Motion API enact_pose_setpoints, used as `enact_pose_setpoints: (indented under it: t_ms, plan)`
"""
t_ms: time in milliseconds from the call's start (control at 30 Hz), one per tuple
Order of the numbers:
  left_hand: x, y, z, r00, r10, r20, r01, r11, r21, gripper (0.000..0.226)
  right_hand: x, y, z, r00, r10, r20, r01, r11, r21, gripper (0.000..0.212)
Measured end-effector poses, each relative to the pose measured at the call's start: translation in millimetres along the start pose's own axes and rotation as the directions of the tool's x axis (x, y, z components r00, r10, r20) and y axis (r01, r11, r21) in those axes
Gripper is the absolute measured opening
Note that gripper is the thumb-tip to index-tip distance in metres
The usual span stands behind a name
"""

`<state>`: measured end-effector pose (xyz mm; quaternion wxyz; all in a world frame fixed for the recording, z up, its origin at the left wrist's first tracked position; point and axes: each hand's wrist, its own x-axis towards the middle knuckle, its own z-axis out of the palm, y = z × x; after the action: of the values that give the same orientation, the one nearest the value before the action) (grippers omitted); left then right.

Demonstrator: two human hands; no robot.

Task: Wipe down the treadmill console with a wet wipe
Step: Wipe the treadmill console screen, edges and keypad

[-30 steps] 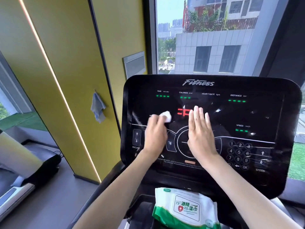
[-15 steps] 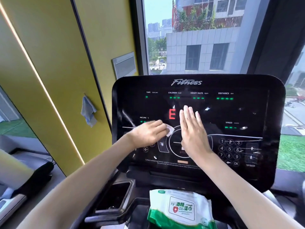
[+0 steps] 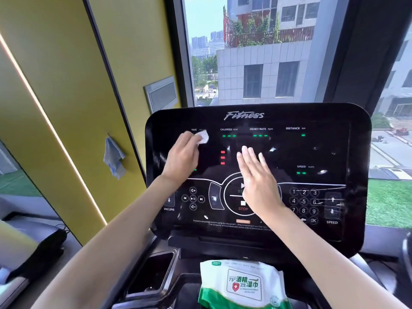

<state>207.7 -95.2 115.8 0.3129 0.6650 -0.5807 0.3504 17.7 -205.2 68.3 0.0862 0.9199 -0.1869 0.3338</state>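
The left hand (image 3: 181,157), grip holding the wet wipe (image 3: 202,137), rubbed the top-left of the console (image 3: 334,121). The right hand (image 3: 256,177), grip wide, lay flat at its centre. Its right side seemed undone.

the console (image 3: 312,152) stands straight ahead, with the window (image 3: 256,63) behind it and the wall (image 3: 66,85) to its left, where a cloth (image 3: 113,157) hangs. the left hand (image 3: 181,159) is on the console's upper left part, holding the wet wipe (image 3: 202,137) beside the time readout. the right hand (image 3: 256,177) lies flat on the console's middle (over the start and stop dial). below the console sits a pack of wipes (image 3: 243,284), with a side tray (image 3: 153,270) to its left.
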Motion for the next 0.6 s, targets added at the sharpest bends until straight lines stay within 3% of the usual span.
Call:
enact_pose_setpoints:
  t_ms: [33, 67, 100, 133, 167, 200, 233, 267, 300, 333, 367, 433, 467, 533, 600]
  plan:
    - [-2.1, 4.7, 3.6, 0.998, -0.052, -0.035, 0.051, 0.999, -0.019, 0.029, -0.3, 0.4, 0.1, 1.0, 0.002, -0.008, -0.002, 1.0, 0.012, 0.088]
    - [-6.8, 12.4, 8.3, 1.0, -0.015, -0.013, 0.015, 1.0, -0.018, 0.03, -0.4, 0.8, 0.0, 1.0, 0.003, -0.016, -0.003, 1.0, 0.024, 0.086]
    - [-14.6, 22.1, 12.3, 0.99, 0.126, 0.061, -0.126, 0.992, -0.013, 0.029, -0.6, 1.4, -0.6, 1.0, 0.003, -0.025, -0.002, 0.999, 0.035, 0.084]
    - [-23.2, 30.1, 14.2, 0.931, 0.33, 0.155, -0.333, 0.943, -0.006, 0.026, -0.9, 1.9, -1.4, 1.0, 0.002, -0.031, -0.001, 0.999, 0.045, 0.082]
    - [-28.2, 32.5, 13.0, 0.826, 0.505, 0.25, -0.524, 0.852, 0.009, 0.023, -1.1, 2.3, -2.3, 0.999, -0.001, -0.037, 0.003, 0.999, 0.05, 0.081]
    - [-25.3, 29.6, 10.4, 0.746, 0.593, 0.303, -0.628, 0.778, 0.022, 0.022, -1.0, 2.6, -3.2, 0.999, -0.005, -0.041, 0.006, 0.999, 0.048, 0.08]
    - [-18.0, 24.0, 9.2, 0.756, 0.588, 0.289, -0.624, 0.78, 0.046, 0.023, -0.7, 2.6, -4.0, 0.999, -0.009, -0.039, 0.011, 0.999, 0.039, 0.081]
    - [-9.7, 18.3, 8.4, 0.839, 0.491, 0.235, -0.519, 0.852, 0.069, 0.026, -0.3, 2.3, -4.7, 0.999, -0.014, -0.031, 0.014, 1.0, 0.025, 0.082]
    - [-1.2, 12.6, 8.0, 0.939, 0.317, 0.135, -0.329, 0.941, 0.075, 0.029, -0.3, 1.7, -4.8, 1.0, -0.015, -0.02, 0.016, 1.0, 0.012, 0.084]
    - [5.9, 6.8, 8.3, 0.995, 0.097, 0.019, -0.098, 0.994, 0.055, 0.033, -0.6, 1.0, -5.1, 1.0, -0.014, -0.006, 0.014, 1.0, 0.005, 0.086]
    - [10.2, 6.6, 8.4, 0.992, -0.1, -0.073, 0.101, 0.995, 0.004, 0.035, -0.8, 0.4, -5.6, 1.0, -0.013, 0.008, 0.012, 1.0, 0.005, 0.087]
    - [11.3, 20.3, 14.8, 0.957, -0.253, -0.143, 0.248, 0.967, -0.051, 0.036, -1.0, -0.4, -7.1, 1.0, -0.009, 0.027, 0.009, 1.0, 0.009, 0.087]
    - [9.1, 31.3, 19.8, 0.967, -0.221, -0.127, 0.217, 0.975, -0.045, 0.034, -0.8, -0.3, -8.3, 1.0, -0.009, 0.029, 0.009, 1.0, 0.013, 0.086]
    - [0.7, 51.3, 26.8, 1.0, 0.027, 0.002, -0.027, 1.0, -0.001, 0.034, -0.3, 1.8, -10.9, 1.0, -0.014, 0.026, 0.013, 0.999, 0.041, 0.085]
    - [1.0, 49.6, 25.3, 0.968, 0.221, 0.119, -0.227, 0.973, 0.044, 0.035, -2.9, 6.4, -14.0, 1.0, -0.015, 0.019, 0.013, 0.996, 0.091, 0.082]
